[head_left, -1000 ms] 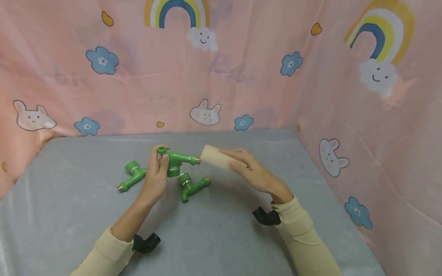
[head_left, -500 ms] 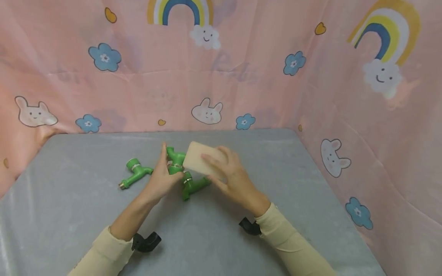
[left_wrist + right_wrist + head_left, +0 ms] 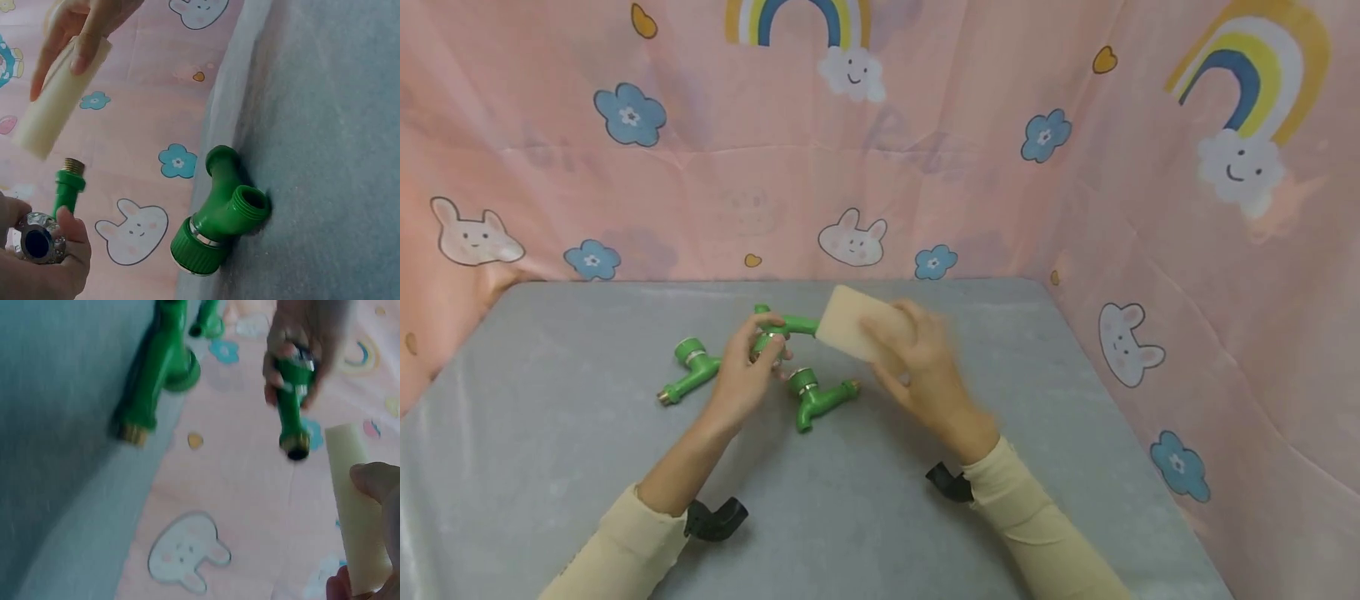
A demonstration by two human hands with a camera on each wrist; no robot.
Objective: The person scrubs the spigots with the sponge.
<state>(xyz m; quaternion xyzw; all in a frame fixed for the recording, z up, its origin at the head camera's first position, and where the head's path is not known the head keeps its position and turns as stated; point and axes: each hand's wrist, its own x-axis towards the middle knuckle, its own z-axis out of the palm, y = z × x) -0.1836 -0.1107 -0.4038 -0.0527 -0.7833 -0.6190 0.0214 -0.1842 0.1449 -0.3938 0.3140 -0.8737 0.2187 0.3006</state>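
Observation:
My left hand (image 3: 742, 375) grips a green tap (image 3: 290, 403) by its round capped part, above the table. The tap's brass threaded end points toward my right hand in the left wrist view. A pale cream sponge block (image 3: 857, 323) is pinched between the thumb and fingers of my right hand (image 3: 928, 379), which is blurred. The sponge is close to the tap's spout side; in both wrist views a gap shows between them. Below the hands a second green tap (image 3: 820, 398) lies on the table, and a third green tap (image 3: 690, 372) lies to the left.
The grey-covered table (image 3: 820, 517) reaches back to a pink curtain (image 3: 700, 192) printed with rabbits, flowers and rainbows. More curtain hangs along the right side. Black curved mounts (image 3: 718, 520) stick out from both sleeves.
From one second ago, my right hand has moved left with the sponge over the tap, then slightly back up and right. My left hand has changed its hold on the tap, its fingers now around the cap.

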